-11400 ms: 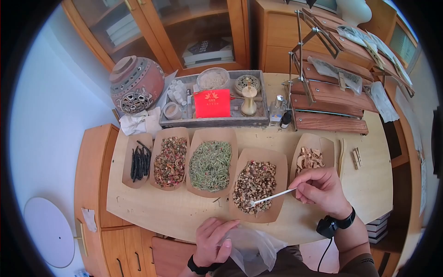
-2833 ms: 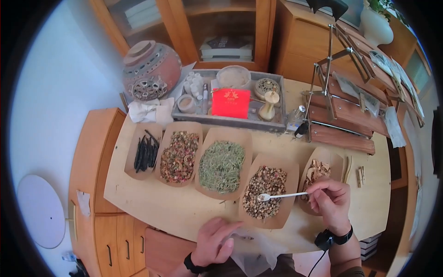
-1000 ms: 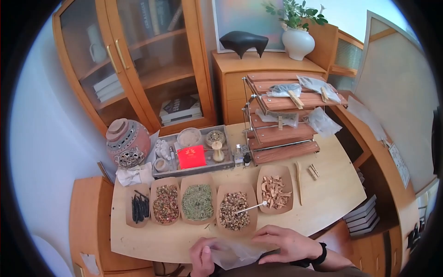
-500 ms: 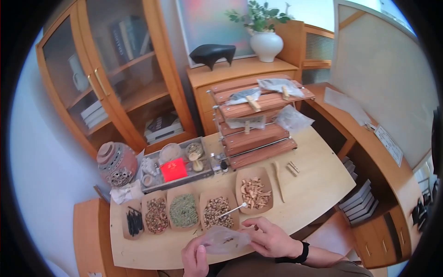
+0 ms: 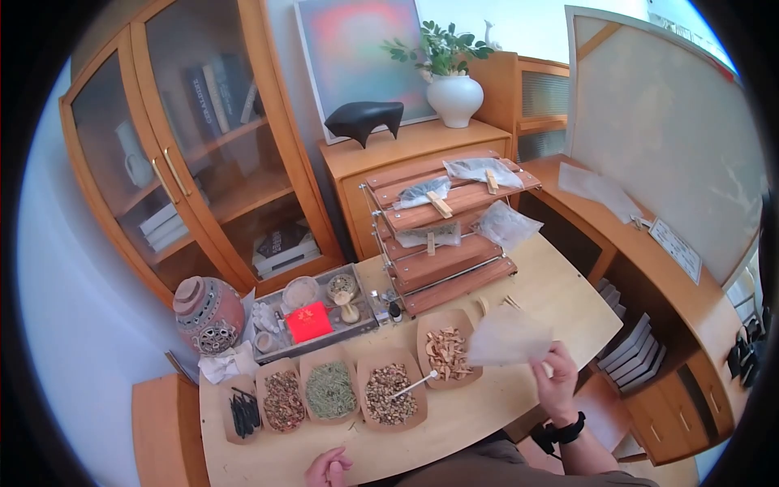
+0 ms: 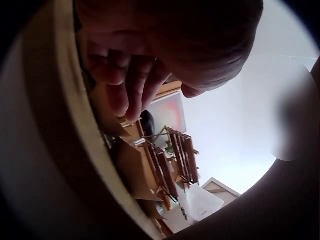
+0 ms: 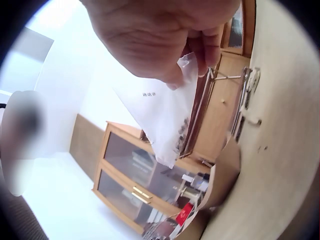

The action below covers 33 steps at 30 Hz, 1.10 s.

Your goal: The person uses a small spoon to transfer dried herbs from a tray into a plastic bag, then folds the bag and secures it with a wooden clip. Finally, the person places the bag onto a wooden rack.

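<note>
My right hand (image 5: 557,381) pinches a translucent bag (image 5: 510,337) by its edge, holding it above the table's right part. In the right wrist view the bag (image 7: 162,110) hangs from the thumb and fingers, with small dark pieces along one side. My left hand (image 5: 329,468) is at the table's front edge with nothing in it, its fingers loosely bent; the left wrist view shows its fingers (image 6: 134,85) too. A white spoon (image 5: 415,384) lies in the paper tray of brown pieces (image 5: 389,395). To its right stands the tray of pale chips (image 5: 446,351).
Trays of green herb (image 5: 330,390), mixed petals (image 5: 283,402) and black pods (image 5: 243,414) stand at the left. Behind them are a grey tray (image 5: 363,325) with a red packet (image 5: 307,322) and a patterned pot (image 5: 208,315). A wooden rack (image 5: 450,235) holds clipped bags.
The bag has gone from between both hands to my right hand alone, up and to the right. My left hand has let go and is lower. The view has shifted rightward since one second ago.
</note>
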Each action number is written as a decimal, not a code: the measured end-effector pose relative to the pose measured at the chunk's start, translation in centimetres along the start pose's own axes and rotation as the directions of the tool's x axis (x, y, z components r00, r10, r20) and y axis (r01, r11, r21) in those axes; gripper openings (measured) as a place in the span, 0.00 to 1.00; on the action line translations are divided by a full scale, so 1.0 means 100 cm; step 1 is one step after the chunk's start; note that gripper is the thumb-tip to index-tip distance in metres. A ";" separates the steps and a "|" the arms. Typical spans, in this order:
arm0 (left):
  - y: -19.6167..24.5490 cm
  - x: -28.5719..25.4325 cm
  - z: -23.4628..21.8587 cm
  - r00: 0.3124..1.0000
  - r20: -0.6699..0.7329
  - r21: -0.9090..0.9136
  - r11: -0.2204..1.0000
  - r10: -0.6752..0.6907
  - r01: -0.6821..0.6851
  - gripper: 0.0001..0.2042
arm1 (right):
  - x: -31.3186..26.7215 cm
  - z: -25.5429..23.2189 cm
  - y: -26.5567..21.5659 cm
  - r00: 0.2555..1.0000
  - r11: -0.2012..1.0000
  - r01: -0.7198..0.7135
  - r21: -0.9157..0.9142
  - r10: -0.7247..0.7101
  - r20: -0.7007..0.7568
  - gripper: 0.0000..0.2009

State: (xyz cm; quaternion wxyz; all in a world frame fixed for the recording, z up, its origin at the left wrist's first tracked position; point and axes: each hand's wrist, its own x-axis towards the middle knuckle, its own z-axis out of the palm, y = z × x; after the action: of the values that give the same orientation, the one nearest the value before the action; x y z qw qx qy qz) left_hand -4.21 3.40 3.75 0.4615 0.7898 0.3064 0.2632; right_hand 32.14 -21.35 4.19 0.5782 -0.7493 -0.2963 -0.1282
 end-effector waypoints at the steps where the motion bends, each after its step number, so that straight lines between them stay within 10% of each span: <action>1: -0.009 -0.008 -0.003 1.000 -0.007 -0.001 1.000 0.004 -0.004 0.20 | 0.000 -0.001 0.018 0.998 1.000 -0.020 0.005 0.021 -0.064 0.06; 3: -0.025 -0.024 -0.007 0.986 -0.079 0.100 0.983 -0.148 0.156 0.23 | 0.003 -0.003 0.039 0.992 0.999 -0.045 -0.010 0.043 -0.118 0.06; 19: -0.152 -0.052 0.001 0.992 0.093 0.494 0.869 -0.087 0.030 0.26 | -0.004 0.004 0.067 0.968 0.973 -0.143 -0.183 0.100 -0.228 0.04; 28: -0.184 -0.048 0.058 0.977 0.209 0.674 0.731 -0.052 -0.105 0.29 | 0.010 -0.004 0.089 0.980 0.954 -0.196 -0.229 0.181 -0.084 0.08; 33: -0.173 -0.072 0.103 0.963 0.126 0.711 0.699 -0.239 0.081 0.32 | 0.023 -0.014 0.088 0.985 0.941 -0.163 -0.297 0.174 0.011 0.09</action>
State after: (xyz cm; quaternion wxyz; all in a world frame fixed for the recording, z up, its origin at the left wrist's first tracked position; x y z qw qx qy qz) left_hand -6.01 -1.01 -17.13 0.1789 0.8986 0.4007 0.0023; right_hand 39.38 -23.36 -1.17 0.4632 -0.8519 -0.2194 -0.1072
